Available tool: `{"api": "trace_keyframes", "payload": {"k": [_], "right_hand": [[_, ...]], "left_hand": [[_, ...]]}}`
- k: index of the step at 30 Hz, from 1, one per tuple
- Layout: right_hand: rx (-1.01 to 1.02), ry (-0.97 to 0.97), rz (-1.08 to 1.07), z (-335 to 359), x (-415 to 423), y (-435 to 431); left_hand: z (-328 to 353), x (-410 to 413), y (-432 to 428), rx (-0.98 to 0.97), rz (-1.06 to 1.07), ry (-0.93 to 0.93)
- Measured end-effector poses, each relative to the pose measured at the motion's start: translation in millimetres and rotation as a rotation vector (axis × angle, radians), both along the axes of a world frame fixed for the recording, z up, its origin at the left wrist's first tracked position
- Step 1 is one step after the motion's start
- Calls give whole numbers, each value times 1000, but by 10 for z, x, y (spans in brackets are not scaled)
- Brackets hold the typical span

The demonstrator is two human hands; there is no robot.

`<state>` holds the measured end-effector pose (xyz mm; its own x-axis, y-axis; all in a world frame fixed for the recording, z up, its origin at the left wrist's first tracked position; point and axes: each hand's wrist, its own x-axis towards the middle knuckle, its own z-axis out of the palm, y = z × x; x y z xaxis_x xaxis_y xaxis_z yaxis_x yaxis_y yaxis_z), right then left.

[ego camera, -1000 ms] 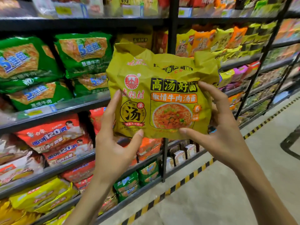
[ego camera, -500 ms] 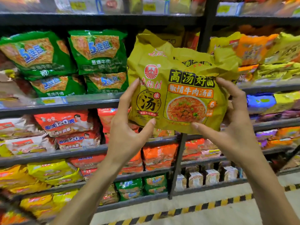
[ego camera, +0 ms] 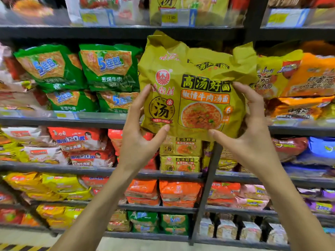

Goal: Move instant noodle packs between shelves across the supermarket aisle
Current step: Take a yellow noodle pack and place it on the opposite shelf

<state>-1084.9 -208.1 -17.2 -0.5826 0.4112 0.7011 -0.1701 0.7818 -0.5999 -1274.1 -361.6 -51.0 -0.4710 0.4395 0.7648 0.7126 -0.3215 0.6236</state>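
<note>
Yellow noodle pack (ego camera: 195, 91) held up, centre frame.
Pinched at lower corners only by left grip (ego camera: 139, 142) and right grip (ego camera: 253, 140); risk of slipping on slick film, snagging on shelf edge (ego camera: 72, 122).

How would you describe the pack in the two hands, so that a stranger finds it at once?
Look at the shelf wall's dark upright post. Before it, the left hand and the right hand hold up a mustard-yellow pack. Unlike the green packs beside it, it alone is held, not shelved.
</note>
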Motion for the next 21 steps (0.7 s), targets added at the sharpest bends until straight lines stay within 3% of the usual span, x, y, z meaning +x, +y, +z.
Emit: {"api": "trace_keyframes", "payload": {"k": [6, 21], "right_hand": [[53, 27, 16, 138, -444, 432], [237, 129, -208, 85, -1139, 1021]], "left_hand": [[89, -468, 460, 56, -1, 39], [-73, -1306, 1234, 139, -93, 39]]}}
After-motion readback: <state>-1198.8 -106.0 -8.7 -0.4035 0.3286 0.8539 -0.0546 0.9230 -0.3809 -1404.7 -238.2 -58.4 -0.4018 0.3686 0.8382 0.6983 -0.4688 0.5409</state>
